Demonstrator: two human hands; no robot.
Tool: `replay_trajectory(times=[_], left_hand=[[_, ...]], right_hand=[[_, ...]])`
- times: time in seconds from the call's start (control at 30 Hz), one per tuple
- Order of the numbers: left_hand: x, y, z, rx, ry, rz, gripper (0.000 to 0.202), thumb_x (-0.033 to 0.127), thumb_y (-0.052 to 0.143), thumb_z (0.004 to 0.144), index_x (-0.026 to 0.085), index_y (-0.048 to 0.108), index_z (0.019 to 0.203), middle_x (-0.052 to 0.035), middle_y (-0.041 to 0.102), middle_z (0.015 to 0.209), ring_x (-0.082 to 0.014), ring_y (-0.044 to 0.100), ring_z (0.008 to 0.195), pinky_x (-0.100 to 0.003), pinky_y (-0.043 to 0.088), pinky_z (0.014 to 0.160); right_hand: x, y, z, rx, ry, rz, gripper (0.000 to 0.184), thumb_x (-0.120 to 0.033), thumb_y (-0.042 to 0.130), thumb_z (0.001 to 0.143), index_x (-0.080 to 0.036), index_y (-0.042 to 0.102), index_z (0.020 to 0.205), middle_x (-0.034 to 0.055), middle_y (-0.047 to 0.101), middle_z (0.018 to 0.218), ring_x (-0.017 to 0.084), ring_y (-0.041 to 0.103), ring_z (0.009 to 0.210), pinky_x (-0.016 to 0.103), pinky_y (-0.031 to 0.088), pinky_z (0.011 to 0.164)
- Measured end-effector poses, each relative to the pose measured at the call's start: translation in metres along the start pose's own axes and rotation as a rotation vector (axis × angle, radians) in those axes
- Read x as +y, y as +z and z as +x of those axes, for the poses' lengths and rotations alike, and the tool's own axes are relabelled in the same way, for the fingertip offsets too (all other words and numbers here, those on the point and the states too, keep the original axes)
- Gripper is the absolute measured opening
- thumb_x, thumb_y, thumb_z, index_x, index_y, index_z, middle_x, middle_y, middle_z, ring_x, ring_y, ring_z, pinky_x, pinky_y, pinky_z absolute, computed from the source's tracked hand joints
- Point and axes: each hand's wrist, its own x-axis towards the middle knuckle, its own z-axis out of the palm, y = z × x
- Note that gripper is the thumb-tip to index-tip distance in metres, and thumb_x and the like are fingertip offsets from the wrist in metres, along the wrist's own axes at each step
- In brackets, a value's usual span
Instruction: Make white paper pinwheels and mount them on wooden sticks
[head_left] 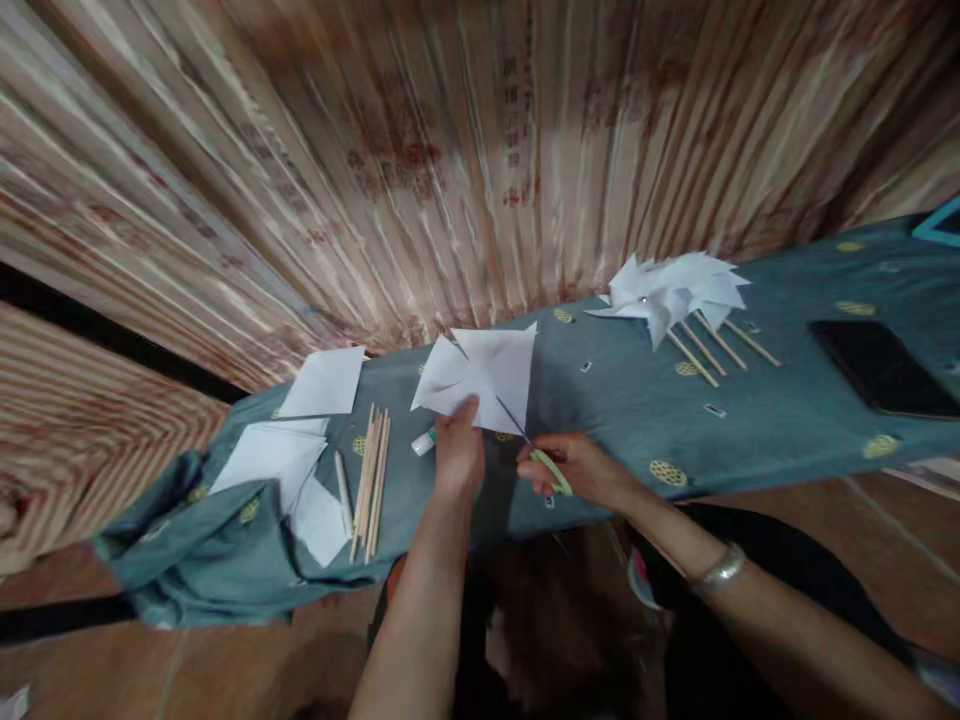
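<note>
Head view: your left hand (459, 445) pinches white sheet (508, 362) by near edge over cloth-covered table (615, 415), likely steadying it against blades. Your right hand (570, 466) grips green-handled scissors (553, 474), blades at sheet's near-right corner. Glue stick (423, 442) just beside left hand, perhaps crowding it; wooden sticks (373, 485) farther left; pinwheels (679, 287), phone (885, 365) rightward.

Open cloth (607, 410) between white paper (510, 362) and pinwheels (667, 285), wooden sticks (366, 480) blocking left, phone (885, 368) farther right
</note>
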Motion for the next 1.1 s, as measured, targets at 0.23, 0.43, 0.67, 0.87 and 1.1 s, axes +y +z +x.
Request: replay_trajectory(times=[0.23, 0.43, 0.67, 0.87, 1.1], left_hand=[[-0.004, -0.002, 0.000, 0.029, -0.040, 0.062, 0.023, 0.021, 0.078, 0.052, 0.017, 0.061, 0.066, 0.0000, 0.067, 0.069, -0.0178, 0.064, 0.078, -0.034, 0.047, 0.085], [-0.002, 0.000, -0.006, 0.034, -0.104, 0.110, 0.023, 0.020, 0.079, 0.052, 0.015, 0.062, 0.067, 0.0007, 0.065, 0.067, -0.0160, 0.061, 0.069, -0.031, 0.046, 0.075], [0.001, 0.005, -0.009, 0.018, -0.119, 0.067, 0.027, 0.018, 0.079, 0.051, 0.014, 0.066, 0.075, -0.0014, 0.069, 0.072, -0.0161, 0.062, 0.068, -0.031, 0.047, 0.075], [0.000, 0.005, -0.008, 0.035, -0.142, 0.066, 0.025, 0.019, 0.079, 0.049, 0.015, 0.065, 0.070, -0.0002, 0.067, 0.067, -0.0156, 0.061, 0.064, -0.032, 0.047, 0.073], [-0.001, 0.003, -0.009, 0.038, -0.157, 0.095, 0.024, 0.020, 0.078, 0.051, 0.015, 0.064, 0.070, -0.0004, 0.067, 0.067, -0.0153, 0.060, 0.063, -0.030, 0.046, 0.071]], right_hand=[[0.005, -0.002, -0.001, 0.001, -0.007, -0.009, 0.049, -0.060, 0.078, 0.061, -0.015, 0.066, 0.076, -0.0033, 0.061, 0.055, 0.007, 0.052, 0.045, 0.019, 0.043, 0.045], [0.000, -0.004, -0.002, 0.009, -0.022, -0.015, 0.047, -0.059, 0.078, 0.063, -0.015, 0.066, 0.076, -0.0029, 0.062, 0.057, 0.007, 0.053, 0.047, 0.018, 0.041, 0.046], [-0.006, -0.003, -0.005, 0.034, 0.007, 0.023, 0.046, -0.055, 0.082, 0.056, -0.015, 0.066, 0.073, -0.0036, 0.060, 0.052, 0.007, 0.051, 0.045, 0.019, 0.038, 0.044], [-0.009, -0.003, -0.006, 0.050, 0.024, -0.013, 0.045, -0.055, 0.082, 0.056, -0.015, 0.066, 0.072, -0.0033, 0.060, 0.051, 0.008, 0.050, 0.044, 0.020, 0.037, 0.043], [-0.012, -0.004, -0.006, 0.054, 0.020, -0.013, 0.046, -0.055, 0.082, 0.055, -0.015, 0.067, 0.073, -0.0035, 0.059, 0.052, 0.008, 0.050, 0.045, 0.020, 0.038, 0.044]])
